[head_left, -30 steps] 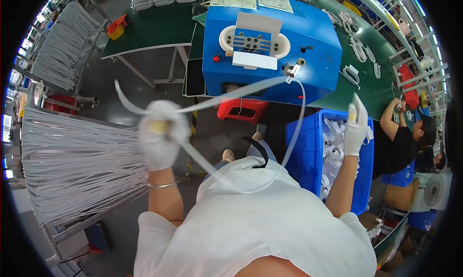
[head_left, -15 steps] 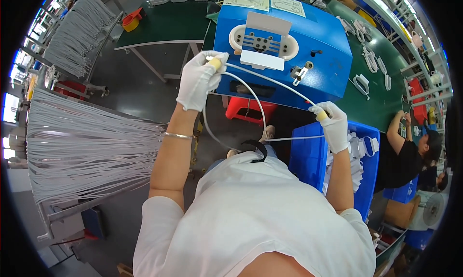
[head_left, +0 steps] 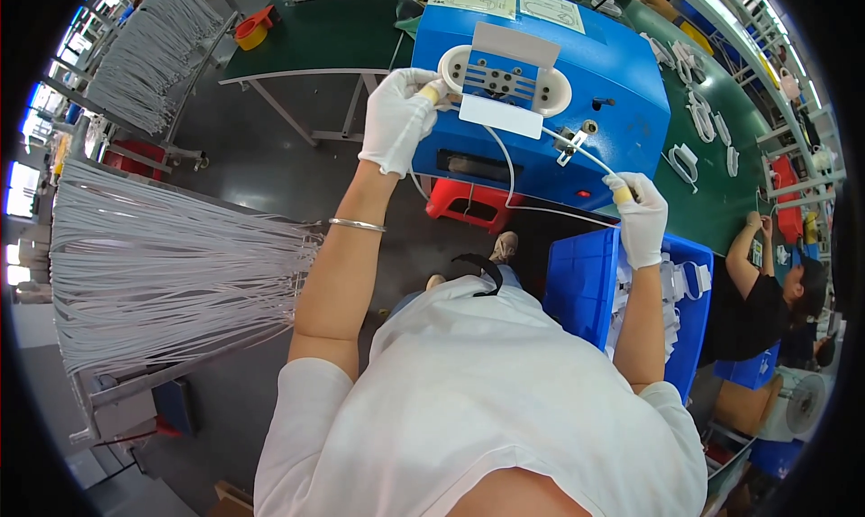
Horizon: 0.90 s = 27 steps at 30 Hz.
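A white cable (head_left: 587, 156) runs between my two hands in front of a blue bench machine (head_left: 622, 94). My left hand (head_left: 396, 125), in a white glove with yellowish fingertip covers, is closed on the cable beside the left end of the machine's oval white fixture (head_left: 556, 92). Lower right, my right hand (head_left: 643, 220), gloved the same way, pinches the cable near the machine's front right corner. Part of the upper stretch is hidden at the white flap (head_left: 501, 117) below the fixture. A slack loop hangs down the machine's front.
A blue bin (head_left: 577, 287) of white cable pieces stands under my right forearm. To the left, a rack carries many grey-white cables (head_left: 171, 274). A red stool (head_left: 468, 204) is under the machine. White coiled cables (head_left: 701, 116) lie on the green bench; a co-worker (head_left: 766, 301) sits at right.
Both hands have moved away from me and slightly right, carrying the cable up against the machine's fixture. The hanging loop has risen off my lap.
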Each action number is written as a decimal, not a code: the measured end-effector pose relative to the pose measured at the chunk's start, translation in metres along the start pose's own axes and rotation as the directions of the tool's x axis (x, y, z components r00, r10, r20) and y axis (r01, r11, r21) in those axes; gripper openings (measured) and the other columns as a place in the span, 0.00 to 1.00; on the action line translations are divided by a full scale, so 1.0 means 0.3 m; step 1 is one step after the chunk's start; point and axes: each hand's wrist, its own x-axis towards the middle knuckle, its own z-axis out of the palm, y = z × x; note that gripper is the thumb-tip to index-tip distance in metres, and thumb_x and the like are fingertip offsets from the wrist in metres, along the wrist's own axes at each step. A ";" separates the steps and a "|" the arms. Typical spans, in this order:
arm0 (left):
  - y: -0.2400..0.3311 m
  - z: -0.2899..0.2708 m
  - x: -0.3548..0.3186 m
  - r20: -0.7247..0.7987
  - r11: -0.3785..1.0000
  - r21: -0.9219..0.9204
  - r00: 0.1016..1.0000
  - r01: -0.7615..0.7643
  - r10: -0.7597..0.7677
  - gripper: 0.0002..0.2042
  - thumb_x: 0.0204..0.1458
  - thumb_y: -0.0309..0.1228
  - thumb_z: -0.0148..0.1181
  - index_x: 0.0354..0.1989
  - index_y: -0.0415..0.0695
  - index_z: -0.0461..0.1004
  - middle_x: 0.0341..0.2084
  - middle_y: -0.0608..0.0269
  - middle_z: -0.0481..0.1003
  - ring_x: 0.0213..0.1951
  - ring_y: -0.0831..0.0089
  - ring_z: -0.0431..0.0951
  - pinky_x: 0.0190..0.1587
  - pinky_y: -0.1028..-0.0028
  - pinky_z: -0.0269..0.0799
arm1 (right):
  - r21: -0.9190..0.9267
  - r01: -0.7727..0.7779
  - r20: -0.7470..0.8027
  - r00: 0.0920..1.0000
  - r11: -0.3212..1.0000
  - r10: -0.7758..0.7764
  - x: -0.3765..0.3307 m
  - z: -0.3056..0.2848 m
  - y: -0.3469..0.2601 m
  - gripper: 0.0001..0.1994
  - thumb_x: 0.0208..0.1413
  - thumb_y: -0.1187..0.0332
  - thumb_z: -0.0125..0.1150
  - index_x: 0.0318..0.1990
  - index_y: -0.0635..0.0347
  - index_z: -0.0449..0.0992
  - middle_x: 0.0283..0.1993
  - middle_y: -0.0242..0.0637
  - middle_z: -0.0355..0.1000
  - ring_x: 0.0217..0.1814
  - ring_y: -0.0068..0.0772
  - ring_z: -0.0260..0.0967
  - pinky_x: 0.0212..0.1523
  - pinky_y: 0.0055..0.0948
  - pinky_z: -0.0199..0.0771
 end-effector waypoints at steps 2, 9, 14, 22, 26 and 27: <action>-0.008 0.008 0.000 -0.015 1.000 0.006 1.000 0.017 -0.017 0.07 0.56 0.25 0.56 0.39 0.35 0.71 0.26 0.58 0.76 0.15 0.87 0.61 0.16 0.86 0.52 | -0.003 -0.010 -0.002 1.000 1.000 0.010 0.007 -0.004 0.005 0.06 0.56 0.72 0.58 0.32 0.64 0.78 0.30 0.29 0.71 0.31 0.16 0.63 0.33 0.17 0.61; -0.069 0.003 0.016 -0.016 0.889 0.270 0.921 -0.371 0.389 0.03 0.53 0.22 0.58 0.33 0.36 0.71 0.25 0.63 0.77 0.27 0.82 0.74 0.31 0.81 0.70 | -0.036 -0.002 -0.028 1.000 0.999 0.001 0.057 -0.057 0.006 0.04 0.55 0.74 0.57 0.32 0.64 0.78 0.30 0.28 0.73 0.31 0.15 0.63 0.32 0.16 0.62; -0.044 -0.002 0.011 0.001 0.886 0.328 0.938 -0.329 0.348 0.04 0.52 0.21 0.59 0.34 0.36 0.72 0.27 0.61 0.77 0.29 0.80 0.76 0.33 0.80 0.71 | -0.136 0.108 -0.056 0.992 0.985 -0.117 0.148 -0.137 -0.010 0.05 0.55 0.73 0.58 0.33 0.64 0.78 0.29 0.27 0.72 0.29 0.14 0.62 0.30 0.15 0.60; -0.018 -0.075 -0.082 -0.055 0.928 0.346 0.984 -0.141 0.170 0.18 0.55 0.27 0.57 0.55 0.38 0.69 0.25 0.62 0.77 0.28 0.83 0.74 0.31 0.83 0.68 | -0.145 0.043 0.070 0.997 0.988 -0.033 0.313 -0.112 0.091 0.08 0.54 0.66 0.61 0.33 0.63 0.79 0.26 0.27 0.71 0.29 0.15 0.62 0.32 0.16 0.61; -0.040 -0.159 -0.177 0.043 0.927 0.374 0.999 -0.012 -0.004 0.13 0.56 0.27 0.55 0.50 0.39 0.73 0.21 0.68 0.73 0.24 0.85 0.71 0.28 0.84 0.66 | -0.064 0.035 0.048 0.998 0.997 -0.032 0.309 -0.109 0.107 0.08 0.55 0.66 0.60 0.33 0.62 0.79 0.26 0.27 0.71 0.29 0.16 0.62 0.32 0.17 0.61; -0.047 -0.181 -0.201 0.055 0.918 0.397 0.998 0.014 -0.039 0.13 0.56 0.27 0.55 0.49 0.39 0.73 0.21 0.68 0.73 0.24 0.85 0.71 0.27 0.84 0.66 | -0.067 0.036 0.048 0.998 0.997 -0.033 0.303 -0.117 0.095 0.08 0.55 0.66 0.60 0.33 0.62 0.79 0.26 0.27 0.71 0.29 0.16 0.62 0.32 0.17 0.61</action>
